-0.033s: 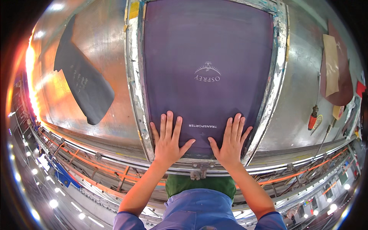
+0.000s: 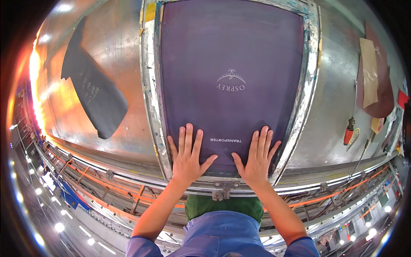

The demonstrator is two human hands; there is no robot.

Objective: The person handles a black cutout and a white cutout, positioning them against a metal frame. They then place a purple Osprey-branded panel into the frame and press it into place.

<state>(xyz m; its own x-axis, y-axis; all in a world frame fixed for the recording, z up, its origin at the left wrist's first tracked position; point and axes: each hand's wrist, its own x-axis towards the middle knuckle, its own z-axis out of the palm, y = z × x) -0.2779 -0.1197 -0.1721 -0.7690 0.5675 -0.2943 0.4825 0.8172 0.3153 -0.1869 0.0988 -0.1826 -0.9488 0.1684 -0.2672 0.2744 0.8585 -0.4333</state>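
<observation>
A purple-grey mesh screen [image 2: 231,43] fills the middle, bearing a pale mirrored emblem and a smaller line of pale lettering. Around it runs a metal frame [image 2: 150,85], worn and smeared with paint. My left hand [image 2: 187,159] lies flat on the near left part of the mesh, fingers spread and pointing away from me. On the near right part rests my right hand [image 2: 256,159], palm down with its thumb stretched inward. The small lettering sits between the two hands. Neither hand holds anything.
The frame lies on a long shiny metal table [image 2: 120,51]. To its left is a dark grey cut sheet [image 2: 96,96]. At right are a maroon piece [image 2: 386,88], a tan strip [image 2: 368,73] and a red-handled tool [image 2: 349,133]. A metal rail [image 2: 299,192] follows the near edge.
</observation>
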